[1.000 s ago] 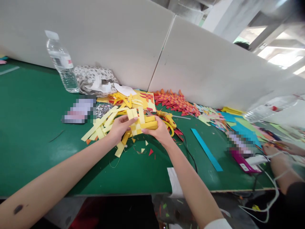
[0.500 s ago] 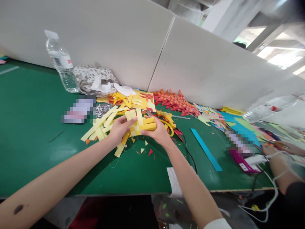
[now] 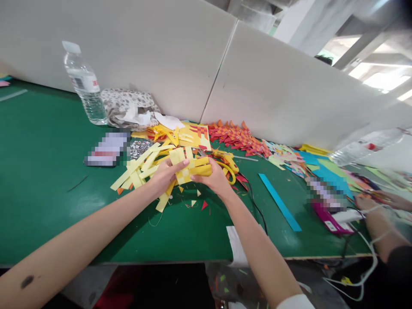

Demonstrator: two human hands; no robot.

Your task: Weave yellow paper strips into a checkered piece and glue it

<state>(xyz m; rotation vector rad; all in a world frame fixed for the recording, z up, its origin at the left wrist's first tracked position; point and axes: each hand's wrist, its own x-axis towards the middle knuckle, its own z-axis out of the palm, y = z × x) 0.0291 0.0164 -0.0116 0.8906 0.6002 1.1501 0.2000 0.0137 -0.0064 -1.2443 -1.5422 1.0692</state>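
Observation:
Between my two hands is a piece of woven paper strips [image 3: 184, 175], pale yellow crossing deeper yellow in a checkered patch with loose strip ends. My left hand [image 3: 163, 175] pinches its left side, thumb on top. My right hand [image 3: 215, 175] grips the deeper yellow strip ends at the right. Under and left of the weave lies a heap of pale yellow strips [image 3: 135, 171]. Just behind my right hand rest a yellow glue gun [image 3: 227, 159] and yellow-handled scissors [image 3: 231, 175]. Small paper scraps [image 3: 204, 205] lie below my hands.
Woven red and orange paper fish [image 3: 238, 139] line the white partition. A water bottle [image 3: 84, 86], a blurred phone [image 3: 107, 149] and a bag of googly eyes [image 3: 139, 149] stand left. A blue strip [image 3: 279, 201] lies right, near a co-worker's hand [image 3: 365, 201].
The woven piece has tilted slightly, and my left thumb has shifted a little across it. Both hands keep their hold. The rest looks the same.

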